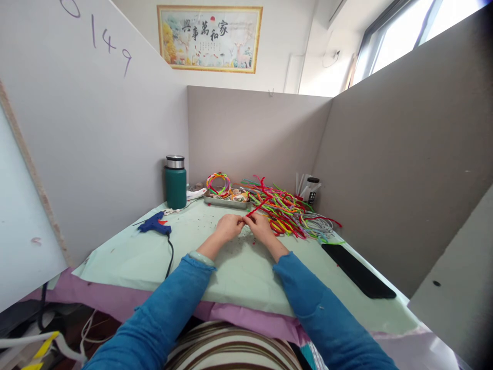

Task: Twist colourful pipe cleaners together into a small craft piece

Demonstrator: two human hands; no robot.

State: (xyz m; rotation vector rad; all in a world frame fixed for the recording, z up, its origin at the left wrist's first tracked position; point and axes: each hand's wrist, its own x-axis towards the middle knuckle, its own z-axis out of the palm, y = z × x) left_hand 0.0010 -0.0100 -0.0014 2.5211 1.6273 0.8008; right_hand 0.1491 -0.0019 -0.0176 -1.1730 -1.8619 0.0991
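Note:
My left hand (229,227) and my right hand (260,227) meet over the middle of the table, fingertips pinched close together. Between them is a red pipe cleaner (257,208), whose free length slants up and to the right from my fingers. Both hands are closed on it; the end inside the fingertips is hidden. Just beyond my right hand lies a heap of many-coloured pipe cleaners (287,205). Behind my hands stands a metal tray (227,203) with small pieces in it and a ring of coloured pipe cleaners (218,184) at its left.
A blue glue gun (155,223) with a black cord lies at left, near a green bottle (176,187). On the right are a black flat pad (358,270) and a clear container with a black lid (311,189). Grey partitions (258,133) enclose the table.

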